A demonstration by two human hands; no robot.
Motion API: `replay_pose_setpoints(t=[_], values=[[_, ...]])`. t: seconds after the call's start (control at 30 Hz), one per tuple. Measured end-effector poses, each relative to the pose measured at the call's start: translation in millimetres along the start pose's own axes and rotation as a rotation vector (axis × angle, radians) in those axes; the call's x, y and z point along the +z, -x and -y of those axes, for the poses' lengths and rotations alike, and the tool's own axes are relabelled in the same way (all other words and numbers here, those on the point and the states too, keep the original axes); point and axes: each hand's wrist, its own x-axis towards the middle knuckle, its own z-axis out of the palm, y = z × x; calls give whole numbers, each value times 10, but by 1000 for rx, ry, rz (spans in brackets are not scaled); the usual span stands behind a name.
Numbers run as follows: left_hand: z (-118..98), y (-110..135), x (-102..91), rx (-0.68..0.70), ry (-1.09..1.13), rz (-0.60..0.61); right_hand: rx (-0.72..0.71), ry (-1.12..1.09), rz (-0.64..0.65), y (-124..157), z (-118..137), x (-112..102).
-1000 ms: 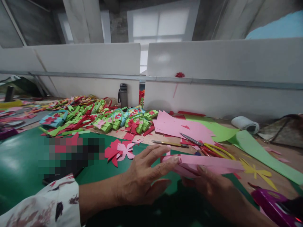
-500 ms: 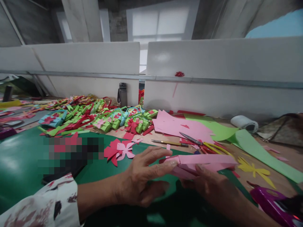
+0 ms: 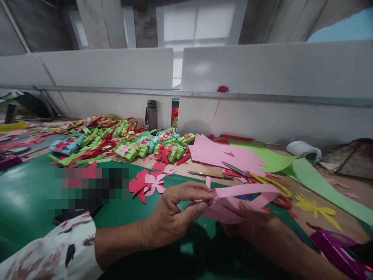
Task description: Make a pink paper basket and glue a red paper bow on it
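Note:
A pink paper basket (image 3: 225, 212) with a looped strip handle is held between both hands above the green mat. My left hand (image 3: 176, 208) pinches its left end, near where the handle strip joins, with thumb and fingertips. Gripping the near right side, my right hand (image 3: 256, 223) has its thumb on top and its fingers mostly hidden beneath. A small pink tab (image 3: 208, 182) sticks up beyond my left fingertips. Left of the basket, a red paper flower (image 3: 137, 184) and a pink paper flower (image 3: 155, 183) overlap on the mat.
Scissors (image 3: 253, 177) with yellow handles lie behind the basket, near a slim cutter (image 3: 208, 175) and pink sheets (image 3: 215, 149). Several small paper baskets (image 3: 131, 149) are heaped at the back left. A purple glue gun (image 3: 332, 245) and a yellow paper cutout (image 3: 316, 208) lie at right.
My left fingers have closed from a spread pose into a pinch on the basket's end. The handle strip now arches higher, and the basket has tilted.

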Motion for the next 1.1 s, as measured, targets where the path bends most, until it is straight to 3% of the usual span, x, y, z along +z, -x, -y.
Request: replay_pose_setpoints(t=[0.17, 0.37, 0.6, 0.83, 1.1], values=[[15, -63, 1, -353, 286, -87, 245, -272, 139, -15, -68, -48], [49, -98, -46, -524, 549, -39, 313, -197, 179, -13, -47, -78], [90, -48, 4, -569, 701, 82, 355, -244, 260, 14, -5, -42], [92, -39, 59, -628, 766, 31, 414, -290, 295, -30, -78, -39], [90, -14, -5, -506, 835, 219, 371, -310, 305, -16, 6, -33]])
